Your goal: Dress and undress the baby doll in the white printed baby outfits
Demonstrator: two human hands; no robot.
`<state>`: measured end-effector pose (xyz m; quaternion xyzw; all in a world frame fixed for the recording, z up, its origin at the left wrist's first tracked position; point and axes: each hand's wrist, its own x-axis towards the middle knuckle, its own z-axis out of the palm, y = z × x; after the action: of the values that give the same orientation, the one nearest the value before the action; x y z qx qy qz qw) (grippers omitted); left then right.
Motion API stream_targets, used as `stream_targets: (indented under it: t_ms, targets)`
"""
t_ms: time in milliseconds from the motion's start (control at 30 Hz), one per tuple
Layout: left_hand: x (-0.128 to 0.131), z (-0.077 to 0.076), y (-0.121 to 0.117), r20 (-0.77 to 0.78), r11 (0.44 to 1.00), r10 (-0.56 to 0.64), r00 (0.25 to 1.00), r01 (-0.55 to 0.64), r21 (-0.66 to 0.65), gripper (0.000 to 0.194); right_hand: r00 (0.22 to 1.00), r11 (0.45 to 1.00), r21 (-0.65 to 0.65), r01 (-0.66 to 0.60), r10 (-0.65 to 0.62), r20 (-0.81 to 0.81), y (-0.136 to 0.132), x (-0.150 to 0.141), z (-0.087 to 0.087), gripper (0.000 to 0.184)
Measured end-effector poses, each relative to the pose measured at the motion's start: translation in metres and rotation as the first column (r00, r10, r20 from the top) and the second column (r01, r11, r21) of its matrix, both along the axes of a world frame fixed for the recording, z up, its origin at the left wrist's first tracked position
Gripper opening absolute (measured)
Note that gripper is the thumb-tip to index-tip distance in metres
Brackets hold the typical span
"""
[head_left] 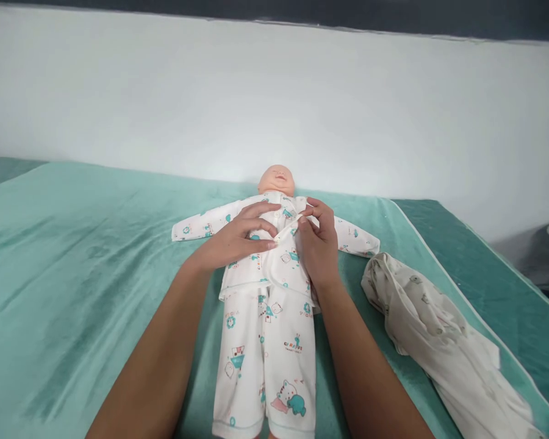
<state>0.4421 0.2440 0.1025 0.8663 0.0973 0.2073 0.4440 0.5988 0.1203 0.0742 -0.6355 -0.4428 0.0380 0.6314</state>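
A baby doll lies on its back, head toward the wall, arms stretched out sideways. It wears a white printed long-sleeved top and matching trousers. My left hand rests on the chest from the left, its thumb and fingers at the front edge of the top. On the other side my right hand pinches the opposite front edge, which is lifted in a fold between both hands. A button shows near the neck; what lies under my fingertips is partly hidden.
Crumpled white printed clothing lies on the right, close to my right forearm. A light green cover spreads under everything, with a darker green strip along the right. The white wall stands directly behind the doll's head.
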Motion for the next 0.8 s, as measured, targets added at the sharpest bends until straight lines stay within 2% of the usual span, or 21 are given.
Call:
stream_targets:
  t_ms: [167, 333, 433, 600, 800]
  targets:
    - [0.000, -0.003, 0.003, 0.057, 0.998, -0.015, 0.998, 0.019, -0.064, 0.008, 0.994, 0.997, 0.049, -0.064, 0.060, 0.087, -0.004, -0.007, 0.005, 0.004]
    - [0.001, -0.004, 0.001, 0.131, 0.985, 0.000, 0.991, 0.022, -0.170, 0.007, 0.964, 0.985, -0.045, -0.169, 0.174, 0.203, -0.008, -0.009, 0.009, 0.018]
    - [0.001, -0.004, 0.001, 0.117, 0.969, -0.010, 0.993, 0.039, -0.243, 0.011, 0.949, 0.975, -0.073, -0.211, 0.222, 0.223, -0.008, -0.007, 0.011, 0.024]
    - [0.003, -0.004, 0.000, 0.134, 0.956, -0.016, 0.991, 0.054, -0.288, 0.012, 0.943, 0.968, -0.099, -0.230, 0.247, 0.221, -0.007, -0.007, 0.013, 0.029]
    - [0.003, -0.004, -0.001, 0.134, 0.952, 0.007, 0.991, 0.035, -0.305, 0.011, 0.955, 0.978, -0.068, -0.195, 0.206, 0.214, -0.007, -0.008, 0.009, 0.021]
